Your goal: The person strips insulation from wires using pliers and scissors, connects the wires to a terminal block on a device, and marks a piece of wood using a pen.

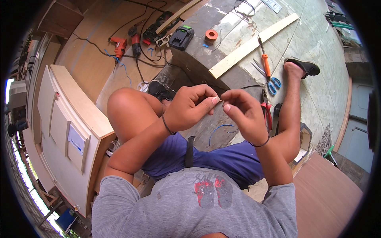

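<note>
Both of my hands are raised close together over my lap. My left hand pinches one end of a thin, pale strand, which looks like a bit of wire. The thumb and forefinger of my right hand close around its other end. Only a very short length shows between the fingertips. Below my hands, a curved piece of blue wire lies by my shorts. To the right of my right hand are red-handled pliers, blue-handled scissors and an orange-handled screwdriver.
A pale wooden strip lies across the concrete step, near an orange roll of tape and a black battery pack. An orange drill and a red power tool with cords rest beyond my knee. A wooden cabinet stands left.
</note>
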### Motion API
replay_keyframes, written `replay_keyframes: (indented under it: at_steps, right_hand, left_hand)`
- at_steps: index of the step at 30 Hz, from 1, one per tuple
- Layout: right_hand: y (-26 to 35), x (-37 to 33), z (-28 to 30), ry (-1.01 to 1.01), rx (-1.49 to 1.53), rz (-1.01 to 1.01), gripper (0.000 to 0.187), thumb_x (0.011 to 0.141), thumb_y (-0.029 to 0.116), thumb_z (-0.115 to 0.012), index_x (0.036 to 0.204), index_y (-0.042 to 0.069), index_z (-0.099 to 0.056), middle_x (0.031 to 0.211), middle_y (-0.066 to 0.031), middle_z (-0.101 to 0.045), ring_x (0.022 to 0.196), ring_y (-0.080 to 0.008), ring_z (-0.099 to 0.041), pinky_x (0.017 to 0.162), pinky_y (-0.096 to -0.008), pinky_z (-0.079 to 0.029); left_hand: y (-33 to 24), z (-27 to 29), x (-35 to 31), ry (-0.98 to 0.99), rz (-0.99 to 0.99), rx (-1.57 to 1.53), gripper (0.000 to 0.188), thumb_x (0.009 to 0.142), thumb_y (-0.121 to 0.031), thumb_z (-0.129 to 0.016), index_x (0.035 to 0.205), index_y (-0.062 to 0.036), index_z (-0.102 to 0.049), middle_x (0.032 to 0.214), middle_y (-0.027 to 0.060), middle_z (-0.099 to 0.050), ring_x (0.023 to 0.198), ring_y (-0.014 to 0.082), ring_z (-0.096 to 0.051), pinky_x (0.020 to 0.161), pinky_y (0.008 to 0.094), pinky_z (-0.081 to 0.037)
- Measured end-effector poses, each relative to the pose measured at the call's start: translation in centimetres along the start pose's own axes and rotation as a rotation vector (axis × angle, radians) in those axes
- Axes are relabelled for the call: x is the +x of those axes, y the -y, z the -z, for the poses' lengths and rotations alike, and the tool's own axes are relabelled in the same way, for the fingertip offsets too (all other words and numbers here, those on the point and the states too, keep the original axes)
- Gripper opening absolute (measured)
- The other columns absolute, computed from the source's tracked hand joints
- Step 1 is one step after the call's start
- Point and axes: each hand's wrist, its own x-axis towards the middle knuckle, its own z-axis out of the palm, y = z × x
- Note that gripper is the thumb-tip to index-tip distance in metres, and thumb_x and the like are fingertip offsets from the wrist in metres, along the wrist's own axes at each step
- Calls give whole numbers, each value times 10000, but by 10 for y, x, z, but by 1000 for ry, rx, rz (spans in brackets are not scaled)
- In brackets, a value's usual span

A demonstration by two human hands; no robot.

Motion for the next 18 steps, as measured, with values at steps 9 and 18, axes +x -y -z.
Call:
replay_keyframes:
  at_steps: [9, 18]
  right_hand:
    - [-3, 11, 10, -5, -752, 660, 162, 745, -14, -669, 893, 21, -614, 813, -111, -599, 614, -241, -583, 565, -311, -472]
    - [1, 9, 17, 126, 84, -254, 134, 905, 137, -584, 936, 8, -593, 791, 11, -580, 645, -45, -497, 547, -195, -374]
  left_hand:
    - [-7, 4, 2, 103, 202, -230, 147, 933, -138, -569, 951, 3, -606, 742, 26, -626, 569, 35, -499, 504, 189, -395]
    - [-6, 1, 1, 89, 131, -147, 138, 928, -134, -575, 962, -2, -598, 745, 31, -636, 552, 36, -497, 500, 181, -397]
